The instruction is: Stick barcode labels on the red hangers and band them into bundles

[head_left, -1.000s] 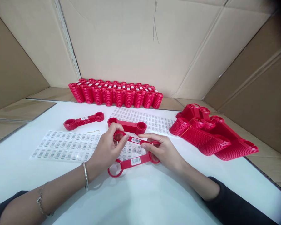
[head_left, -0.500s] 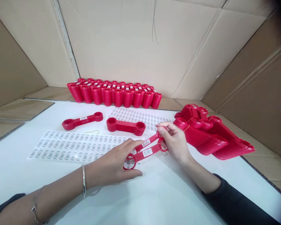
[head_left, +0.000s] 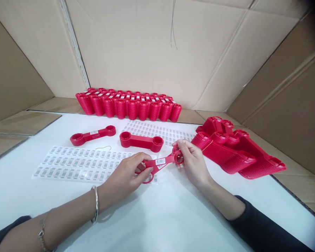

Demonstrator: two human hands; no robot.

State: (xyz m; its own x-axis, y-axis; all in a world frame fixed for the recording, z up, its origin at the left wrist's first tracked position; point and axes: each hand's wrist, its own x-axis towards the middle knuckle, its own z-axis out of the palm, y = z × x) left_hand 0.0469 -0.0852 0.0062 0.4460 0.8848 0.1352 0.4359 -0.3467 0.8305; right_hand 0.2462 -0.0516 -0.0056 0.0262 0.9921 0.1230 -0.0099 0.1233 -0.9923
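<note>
Between my hands are two flat red plastic pieces (head_left: 169,160) with a ring at each end, crossing one another at a narrow angle. The upper one bears a white barcode sticker (head_left: 160,161); the lower one is mostly covered. My left hand (head_left: 127,175) pinches them at the left rings, thumb in front. At the other end, the fingers of my right hand (head_left: 193,162) are closed around the right rings, which overlap. Under and left of my left hand lies a sheet of barcode stickers (head_left: 78,162).
Behind my hands lie a short red stack (head_left: 140,141) and another with a sticker (head_left: 93,134). A second sticker sheet (head_left: 170,134) is beyond. Tall red stacks (head_left: 132,109) line the cardboard back wall (head_left: 136,49); more stacks (head_left: 225,157) lean at right. A thin yellowish band (head_left: 105,147) rests nearby.
The two red pieces were spread apart, side by side; now one lies across the other. My left thumb has closed onto them, and my right hand has shifted slightly.
</note>
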